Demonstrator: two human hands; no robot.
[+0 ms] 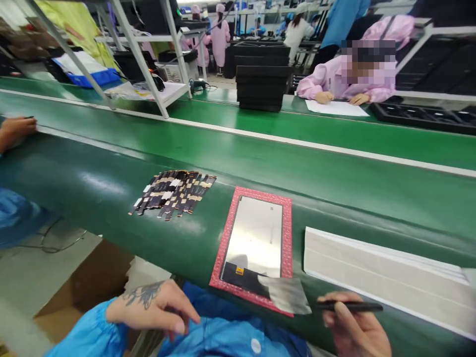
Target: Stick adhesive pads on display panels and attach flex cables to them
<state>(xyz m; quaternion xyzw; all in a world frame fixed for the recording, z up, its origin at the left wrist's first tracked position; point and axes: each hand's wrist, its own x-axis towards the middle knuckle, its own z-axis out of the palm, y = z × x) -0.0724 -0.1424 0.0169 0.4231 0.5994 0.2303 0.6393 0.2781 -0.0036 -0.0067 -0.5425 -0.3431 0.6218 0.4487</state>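
My left hand (154,310) rests low by my blue coat, below the green bench edge, fingers loosely spread and holding nothing. My right hand (355,329) is closed on a thin black tool (349,307), like tweezers or a pen, pointing sideways. Its tip sits next to a grey film tab (284,296) hanging off the lower corner of a shiny display panel (256,238). The panel lies on a red patterned tray (287,228) on the green bench (297,168). A fanned pile of several flex cable strips (173,193) lies to the tray's left.
A stack of white sheets (383,277) lies right of the tray. Across the bench a person in pink (345,77) writes on paper, beside stacked black trays (262,79). Another person's hand (15,131) rests at far left. A cardboard box (92,282) stands on the floor.
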